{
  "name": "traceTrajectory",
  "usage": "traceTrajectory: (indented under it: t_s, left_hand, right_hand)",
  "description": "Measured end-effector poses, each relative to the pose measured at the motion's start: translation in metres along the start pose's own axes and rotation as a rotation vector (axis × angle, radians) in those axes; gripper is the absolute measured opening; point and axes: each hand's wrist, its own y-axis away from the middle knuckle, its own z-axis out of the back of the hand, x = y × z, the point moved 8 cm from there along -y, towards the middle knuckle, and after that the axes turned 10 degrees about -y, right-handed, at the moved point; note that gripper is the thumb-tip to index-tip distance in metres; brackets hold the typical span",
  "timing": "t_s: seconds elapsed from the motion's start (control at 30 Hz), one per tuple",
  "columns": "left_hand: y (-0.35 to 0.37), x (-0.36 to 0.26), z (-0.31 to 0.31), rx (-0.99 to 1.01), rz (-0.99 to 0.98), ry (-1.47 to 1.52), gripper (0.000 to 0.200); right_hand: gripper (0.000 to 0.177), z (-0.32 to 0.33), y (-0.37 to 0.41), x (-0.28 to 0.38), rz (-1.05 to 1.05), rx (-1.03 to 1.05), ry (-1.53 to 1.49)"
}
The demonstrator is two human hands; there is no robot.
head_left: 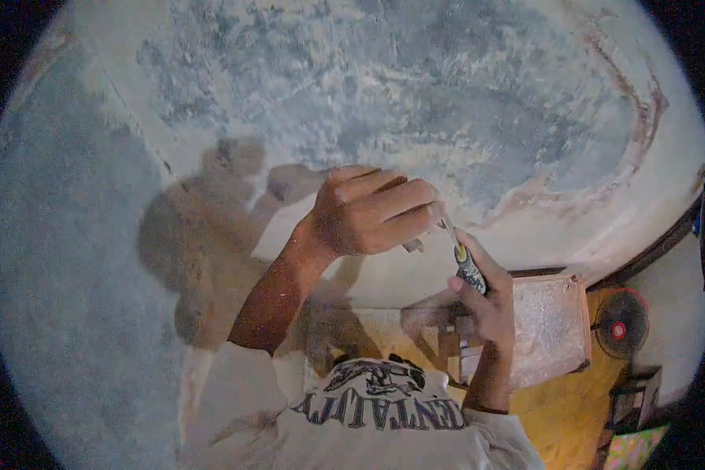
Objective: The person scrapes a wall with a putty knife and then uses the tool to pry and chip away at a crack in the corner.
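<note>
where stained plaster (pixel 415 94) peels overhead | left hand (pixel 368 211) grip curled, contents unclear | right hand (pixel 489 301) grip round screwdriver (pixel 470 268) | fan (pixel 619 323) beyond

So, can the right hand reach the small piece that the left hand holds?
Probably yes: the right hand holds a screwdriver whose tip is at the left hand, beside the small piece; nothing lies between.

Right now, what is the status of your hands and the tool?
Status: right hand grips screwdriver, tip up; left hand shut on small part beside tip; nothing in the way.
</note>
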Motion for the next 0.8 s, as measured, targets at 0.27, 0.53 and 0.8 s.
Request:
traceTrajectory:
  t_s: [0.27, 0.53, 0.8]
  left_hand:
    - [0.045, -0.035, -0.017, 0.122, 0.367, 0.064, 0.025]
    - [0.133, -0.081, -0.014, 0.173, 0.803, -0.005, 0.032]
    - [0.192, -0.102, -0.004, 0.099, 1.244, -0.026, 0.033]
  right_hand:
    - [0.051, 0.013, 0.013, -0.048, -0.123, 0.158, -0.135]
    - [0.048, -0.003, 0.044, -0.115, -0.657, 0.455, -0.280]
    - [0.047, -0.013, 0.038, -0.138, -0.355, 0.502, 0.002]
